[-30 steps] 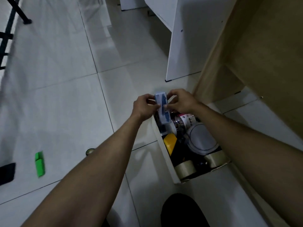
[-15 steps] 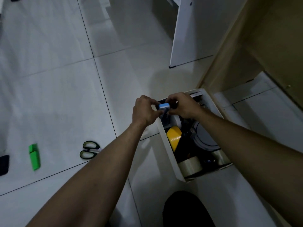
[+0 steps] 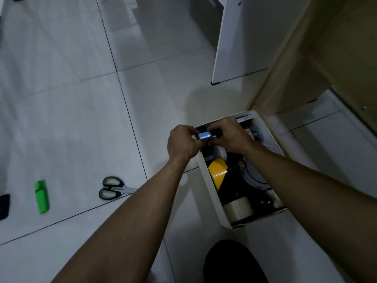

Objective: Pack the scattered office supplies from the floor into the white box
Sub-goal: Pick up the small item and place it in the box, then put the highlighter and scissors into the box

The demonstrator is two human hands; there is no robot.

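Note:
The white box [image 3: 211, 192] stands on the tiled floor by a wooden cabinet, filled with a yellow tape roll [image 3: 217, 170], a clear tape roll [image 3: 237, 207] and other supplies. My left hand [image 3: 182, 142] and my right hand [image 3: 229, 134] both pinch a small blue-and-white item [image 3: 204, 136] standing on end over the box's far left corner; its lower part is hidden. On the floor to the left lie black-and-green scissors [image 3: 113, 187] and a green highlighter [image 3: 42, 196].
A dark flat object [image 3: 4, 206] lies at the left edge. A white furniture panel [image 3: 230, 43] stands beyond the box and the wooden cabinet [image 3: 318, 58] rises on the right. My dark-clad knee [image 3: 234, 262] is at the bottom.
Both hands have lowered the blue-and-white item from above the box down into its far left corner, turning it on end. The view tilted down, bringing the scissors into sight.

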